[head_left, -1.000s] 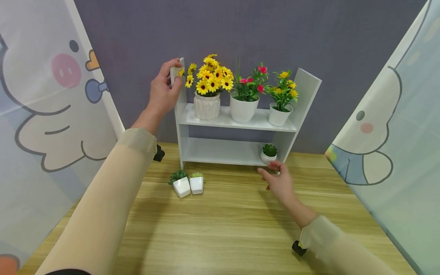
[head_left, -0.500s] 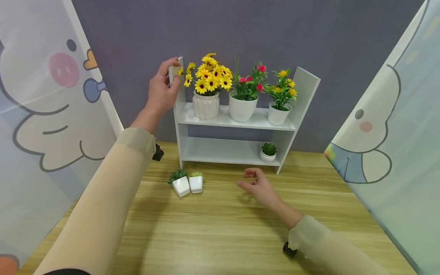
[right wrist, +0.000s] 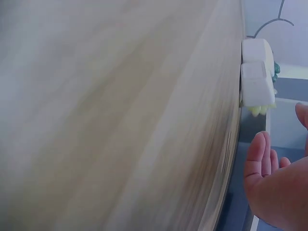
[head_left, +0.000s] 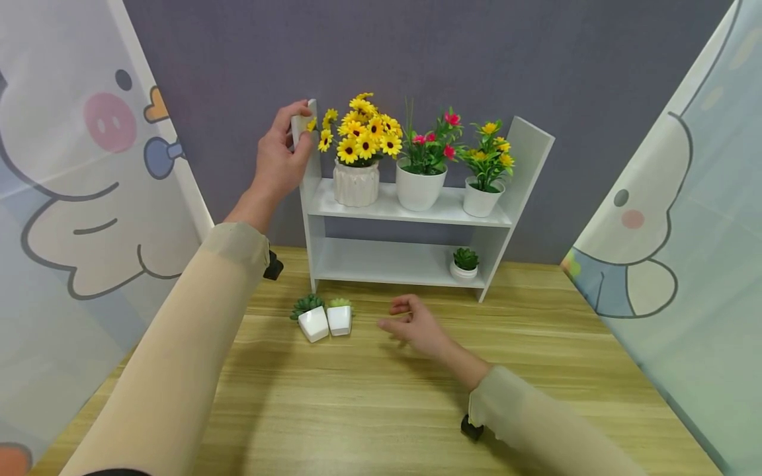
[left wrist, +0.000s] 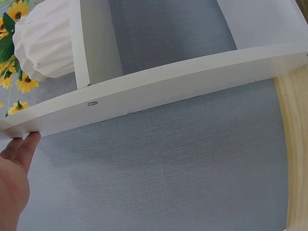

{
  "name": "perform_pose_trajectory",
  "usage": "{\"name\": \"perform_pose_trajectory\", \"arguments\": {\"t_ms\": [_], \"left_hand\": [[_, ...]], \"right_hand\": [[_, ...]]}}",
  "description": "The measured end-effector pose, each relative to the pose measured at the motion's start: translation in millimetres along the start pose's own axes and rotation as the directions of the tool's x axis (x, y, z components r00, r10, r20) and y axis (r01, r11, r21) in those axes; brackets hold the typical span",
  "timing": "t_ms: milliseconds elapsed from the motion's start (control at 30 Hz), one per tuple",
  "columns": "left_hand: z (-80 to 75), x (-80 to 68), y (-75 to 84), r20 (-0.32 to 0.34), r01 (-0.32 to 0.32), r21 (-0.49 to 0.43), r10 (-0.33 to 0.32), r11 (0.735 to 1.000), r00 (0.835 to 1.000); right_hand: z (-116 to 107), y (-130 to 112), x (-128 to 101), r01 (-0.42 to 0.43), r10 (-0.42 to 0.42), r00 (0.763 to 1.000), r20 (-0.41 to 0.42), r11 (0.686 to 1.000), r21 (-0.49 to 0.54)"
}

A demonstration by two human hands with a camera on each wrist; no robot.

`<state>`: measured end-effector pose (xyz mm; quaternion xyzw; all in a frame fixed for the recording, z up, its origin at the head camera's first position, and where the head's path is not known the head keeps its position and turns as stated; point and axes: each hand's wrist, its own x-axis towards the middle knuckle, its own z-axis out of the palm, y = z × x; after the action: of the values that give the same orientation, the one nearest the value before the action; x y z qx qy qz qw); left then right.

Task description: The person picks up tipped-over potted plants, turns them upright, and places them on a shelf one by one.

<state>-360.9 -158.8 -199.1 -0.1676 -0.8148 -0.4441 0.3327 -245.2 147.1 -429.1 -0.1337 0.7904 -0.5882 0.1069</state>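
- Your left hand (head_left: 280, 155) grips the top of the white wooden two-tier shelf's (head_left: 411, 261) left side panel.
- Your right hand (head_left: 417, 325), fingers loosely spread and holding nothing, hovers near the two white square succulent pots (head_left: 326, 320) on the wooden table (head_left: 381, 403).
- One round white succulent pot (head_left: 465, 264) sits on the lower tier; the two square ones are judged left to shelve.

Bare table (head_left: 381, 403) lies between the right hand (head_left: 417, 325) and two small pots (head_left: 326, 320); lower shelf (head_left: 381, 261) mostly free.

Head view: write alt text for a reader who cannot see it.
A person's left hand grips the top of the left side panel of a white shelf unit, while the right hand hovers over the wooden table beside two small square white succulent pots. Three flower pots stand on the upper shelf, a small succulent on the lower.
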Motion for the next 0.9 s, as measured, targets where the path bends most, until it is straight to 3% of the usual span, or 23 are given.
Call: {"name": "perform_pose_trajectory", "arguments": {"t_ms": [533,900], "left_hand": [[-0.8,0.0,-1.1,0.001,-0.005,-0.001,0.005,1.000,1.000],[-0.7,0.4,-2.6,0.007,0.004,0.000,-0.004,1.000,1.000]], "right_hand": [[52.5,-14.6,22.4,-0.039,0.037,0.996,0.081,0.999,0.025],[74.1,-23.2,31.0,-0.050,0.051,0.998,0.025,0.998,-0.038]]}}
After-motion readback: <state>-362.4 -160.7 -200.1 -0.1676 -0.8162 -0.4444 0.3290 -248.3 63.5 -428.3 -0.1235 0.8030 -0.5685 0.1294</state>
